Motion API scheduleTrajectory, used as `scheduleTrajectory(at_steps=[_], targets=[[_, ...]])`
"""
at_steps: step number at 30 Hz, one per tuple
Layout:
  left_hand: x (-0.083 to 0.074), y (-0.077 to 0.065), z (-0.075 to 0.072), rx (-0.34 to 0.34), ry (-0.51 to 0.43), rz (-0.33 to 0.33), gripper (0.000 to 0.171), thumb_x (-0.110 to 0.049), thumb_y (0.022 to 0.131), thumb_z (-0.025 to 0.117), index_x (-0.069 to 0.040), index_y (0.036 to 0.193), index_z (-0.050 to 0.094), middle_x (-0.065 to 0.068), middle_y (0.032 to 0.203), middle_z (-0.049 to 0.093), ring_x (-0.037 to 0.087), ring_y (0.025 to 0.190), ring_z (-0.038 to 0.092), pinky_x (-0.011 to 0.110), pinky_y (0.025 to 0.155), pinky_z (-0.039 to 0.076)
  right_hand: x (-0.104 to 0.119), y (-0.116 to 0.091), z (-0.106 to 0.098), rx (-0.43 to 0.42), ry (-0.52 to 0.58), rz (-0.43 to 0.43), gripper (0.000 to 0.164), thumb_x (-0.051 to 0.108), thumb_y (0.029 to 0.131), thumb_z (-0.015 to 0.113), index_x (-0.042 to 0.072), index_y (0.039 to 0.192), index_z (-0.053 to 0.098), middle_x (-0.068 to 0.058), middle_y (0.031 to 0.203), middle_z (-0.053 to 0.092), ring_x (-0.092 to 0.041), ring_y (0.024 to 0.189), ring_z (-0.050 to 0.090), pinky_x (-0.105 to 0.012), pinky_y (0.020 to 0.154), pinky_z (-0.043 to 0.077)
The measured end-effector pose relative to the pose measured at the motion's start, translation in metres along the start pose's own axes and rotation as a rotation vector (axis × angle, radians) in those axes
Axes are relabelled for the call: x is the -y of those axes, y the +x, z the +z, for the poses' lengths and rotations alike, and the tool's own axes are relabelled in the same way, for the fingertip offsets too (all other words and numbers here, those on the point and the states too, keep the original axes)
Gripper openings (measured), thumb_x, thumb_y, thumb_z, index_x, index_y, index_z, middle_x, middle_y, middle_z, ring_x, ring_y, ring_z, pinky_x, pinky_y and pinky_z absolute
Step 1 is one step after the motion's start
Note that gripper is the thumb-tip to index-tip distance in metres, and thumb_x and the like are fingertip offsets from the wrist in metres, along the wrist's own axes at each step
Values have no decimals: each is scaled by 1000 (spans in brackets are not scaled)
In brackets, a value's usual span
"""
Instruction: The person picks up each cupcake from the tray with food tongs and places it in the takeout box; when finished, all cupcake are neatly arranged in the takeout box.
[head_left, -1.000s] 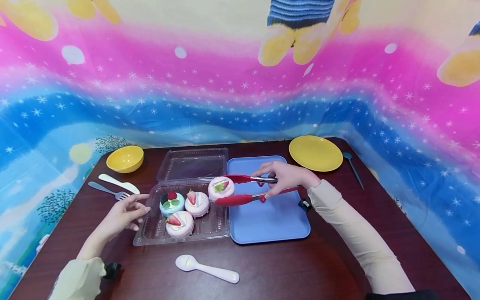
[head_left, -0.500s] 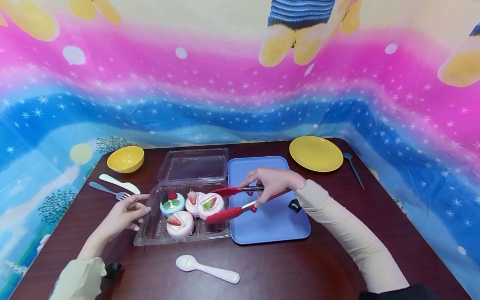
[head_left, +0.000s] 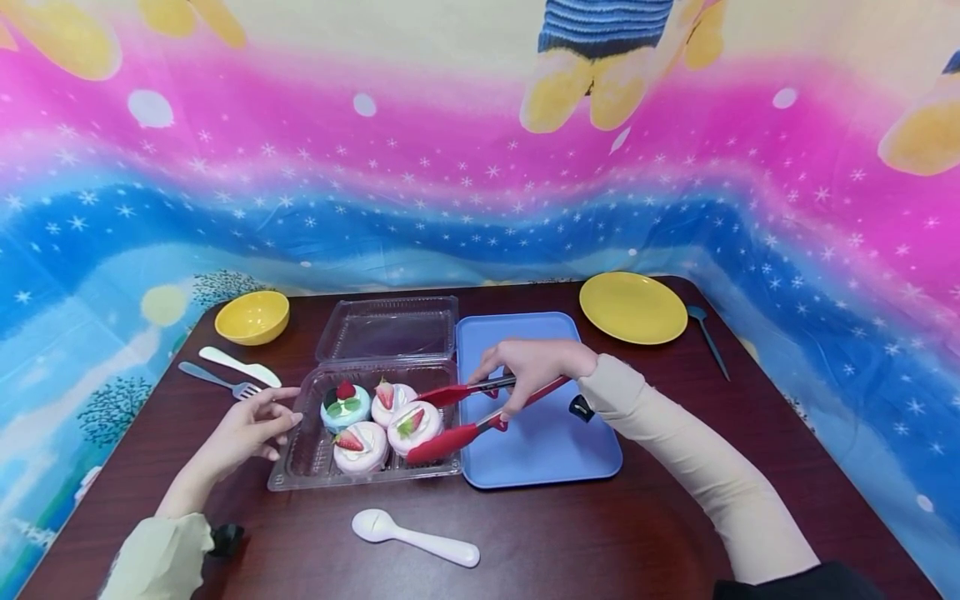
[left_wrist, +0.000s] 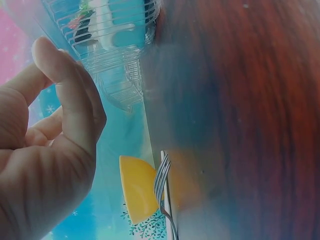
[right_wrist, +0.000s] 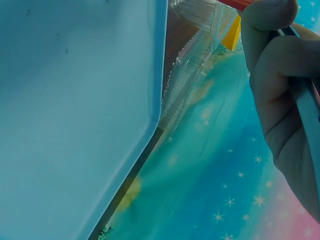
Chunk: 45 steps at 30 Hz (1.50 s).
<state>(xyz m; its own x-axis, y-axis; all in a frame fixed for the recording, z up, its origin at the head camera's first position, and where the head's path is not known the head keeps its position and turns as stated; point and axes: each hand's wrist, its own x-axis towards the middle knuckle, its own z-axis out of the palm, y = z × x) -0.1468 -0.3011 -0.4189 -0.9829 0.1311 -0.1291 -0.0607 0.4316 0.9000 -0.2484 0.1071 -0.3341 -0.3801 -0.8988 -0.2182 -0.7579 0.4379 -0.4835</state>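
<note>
My right hand [head_left: 528,371] holds red-tipped metal tongs [head_left: 442,442]. The tong tips stand at either side of a pink toy cake with a strawberry slice [head_left: 415,429]; whether they still squeeze it I cannot tell. That cake sits low in the clear plastic container [head_left: 300,471], close against two other pink cakes [head_left: 360,448]. A mint-green cake with a raspberry [head_left: 345,408] is at the left. Beside the container's left rim my left hand [head_left: 251,429] lies with loosely bent fingers, its fingertips at the edge. Only part of the tongs shows in the right wrist view.
A blue tray [head_left: 540,450] adjoins the container, partly under my right arm. Around them lie a white spoon [head_left: 412,540], a white knife [head_left: 240,367], a fork [head_left: 217,381], a yellow bowl [head_left: 252,318], a yellow plate [head_left: 633,308] and a dark green spoon [head_left: 708,342].
My right hand has moved left and toward me, lowering the pink cake with the tongs from the container's right edge to beside the other cakes. My left hand has stayed put.
</note>
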Motion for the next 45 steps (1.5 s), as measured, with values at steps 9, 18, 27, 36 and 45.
scheduleTrajectory(at_steps=[9,18,27,36,45], targets=[[1,1,0,0,-8,-5,58,-22,87,61,1,133,34,7,81,55,13,63,52,33,51,53,5,10,-11,67,-30,-9,59,35,64,79,17,118,62,6,109,59,-11,98,49,-23,67,50],[-2,-1,0,-5,-8,-6,57,-21,87,61,1,133,35,7,82,55,13,63,53,33,51,53,8,20,-20,140,-77,-7,59,33,65,78,17,119,62,6,109,60,-9,92,49,-24,66,49],[-2,-2,0,-2,-12,-3,58,-22,87,61,2,133,35,5,81,55,13,64,52,32,51,53,10,33,-29,192,-142,-41,58,31,67,77,16,120,60,6,112,60,-11,86,46,-21,61,43],[-1,-1,0,-3,1,-19,59,-23,87,62,0,133,35,9,83,55,14,64,53,33,52,53,9,43,-38,243,-179,9,59,31,66,79,23,121,59,8,115,55,-12,87,44,-22,63,44],[-1,0,-1,-2,-2,-12,58,-22,87,61,0,133,35,8,82,55,14,64,52,33,51,53,7,46,-43,260,-148,7,57,29,66,78,23,120,61,4,125,52,-16,109,44,-24,70,47]])
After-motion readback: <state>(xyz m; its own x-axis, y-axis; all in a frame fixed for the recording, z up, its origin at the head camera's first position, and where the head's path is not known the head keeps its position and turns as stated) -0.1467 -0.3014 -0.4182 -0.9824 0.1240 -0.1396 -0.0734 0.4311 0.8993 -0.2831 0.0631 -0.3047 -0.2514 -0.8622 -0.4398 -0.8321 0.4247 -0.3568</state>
